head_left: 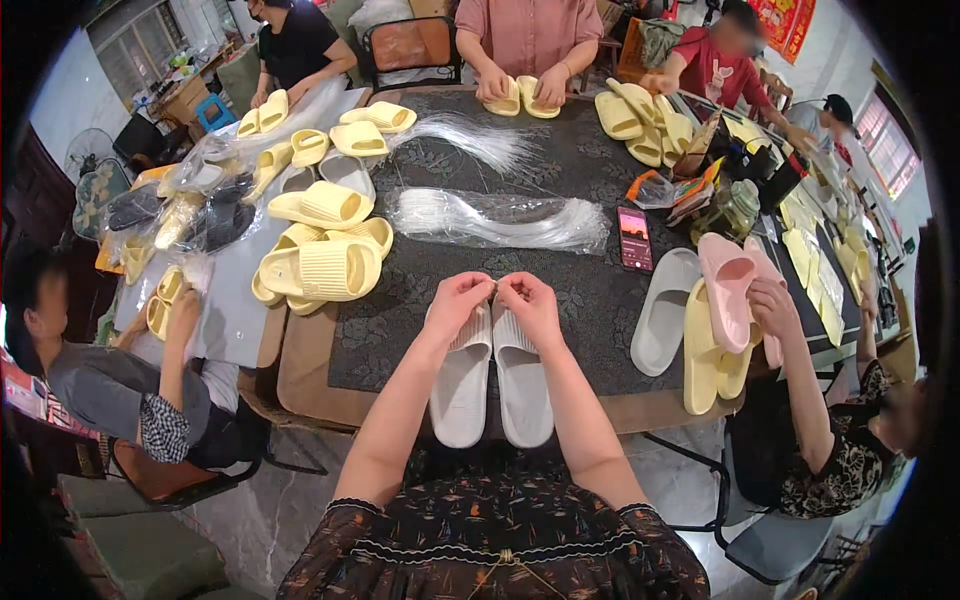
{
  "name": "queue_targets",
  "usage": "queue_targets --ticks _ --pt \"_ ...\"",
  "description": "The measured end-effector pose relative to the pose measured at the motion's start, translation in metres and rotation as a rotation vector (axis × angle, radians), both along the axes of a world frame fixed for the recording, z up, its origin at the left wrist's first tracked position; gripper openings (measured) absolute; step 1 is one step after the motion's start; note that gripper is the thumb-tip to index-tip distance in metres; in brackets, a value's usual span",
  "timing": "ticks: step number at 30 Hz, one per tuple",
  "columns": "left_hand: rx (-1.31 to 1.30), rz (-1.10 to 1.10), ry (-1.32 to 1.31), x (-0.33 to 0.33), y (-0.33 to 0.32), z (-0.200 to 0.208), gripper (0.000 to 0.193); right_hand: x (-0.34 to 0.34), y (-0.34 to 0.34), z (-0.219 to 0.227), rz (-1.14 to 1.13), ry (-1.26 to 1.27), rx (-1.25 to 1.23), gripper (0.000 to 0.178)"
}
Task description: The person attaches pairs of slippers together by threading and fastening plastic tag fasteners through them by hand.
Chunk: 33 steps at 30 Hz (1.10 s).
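Two grey slippers [460,392] lie side by side at the table's near edge, heels toward me and ribbed straps under my hands. My left hand [459,303] is closed in a pinch above the left slipper's strap. Close against it, my right hand [530,306] pinches above the right slipper's strap. The fingertips meet over the gap between the slippers; whatever they hold is too small to make out. Just beyond my hands lies a clear bag of thin clear strands [500,218], with a loose bundle of similar strands [475,140] farther off.
Yellow slippers [320,272] are piled at the left. At the right are a grey slipper [665,312], more yellow slippers [703,360], a phone [634,238] and a glass jar [738,207]. A co-worker's hand [775,308] touches pink slippers [728,280]. Other people sit around the dark-covered table [385,345].
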<state>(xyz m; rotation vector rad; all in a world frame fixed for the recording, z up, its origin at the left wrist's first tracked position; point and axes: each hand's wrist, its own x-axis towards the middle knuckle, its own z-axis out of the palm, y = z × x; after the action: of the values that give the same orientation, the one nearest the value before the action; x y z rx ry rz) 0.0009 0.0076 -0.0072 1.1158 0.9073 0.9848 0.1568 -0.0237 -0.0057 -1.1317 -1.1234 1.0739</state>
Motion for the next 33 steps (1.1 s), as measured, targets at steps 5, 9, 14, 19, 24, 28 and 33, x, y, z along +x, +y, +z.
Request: queue_targets --ticks 5,9,14,19,24,28,33 --pt "-0.015 0.077 -0.005 0.006 -0.005 0.011 0.013 0.005 0.004 -0.004 -0.012 0.010 -0.001 0.008" --pt "0.016 0.063 -0.011 0.003 -0.002 0.004 0.013 0.001 0.002 -0.004 0.012 -0.022 -0.014 0.009" --pt "-0.030 0.016 -0.010 0.003 -0.003 0.003 0.012 0.001 0.002 -0.007 0.019 -0.024 0.006 0.010" --pt "-0.030 -0.026 -0.040 0.000 -0.006 0.014 0.010 0.002 -0.001 -0.003 0.055 -0.018 -0.003 0.009" --pt "-0.102 -0.051 -0.057 -0.002 -0.006 0.017 0.010 0.002 0.000 -0.006 0.067 -0.033 -0.012 0.012" --pt "-0.122 -0.094 0.027 -0.005 -0.003 0.016 0.010 -0.002 -0.004 -0.001 0.075 -0.051 -0.011 0.012" --pt "-0.054 -0.128 -0.003 -0.006 0.003 0.001 0.011 0.000 -0.002 -0.006 0.102 -0.070 -0.003 0.010"
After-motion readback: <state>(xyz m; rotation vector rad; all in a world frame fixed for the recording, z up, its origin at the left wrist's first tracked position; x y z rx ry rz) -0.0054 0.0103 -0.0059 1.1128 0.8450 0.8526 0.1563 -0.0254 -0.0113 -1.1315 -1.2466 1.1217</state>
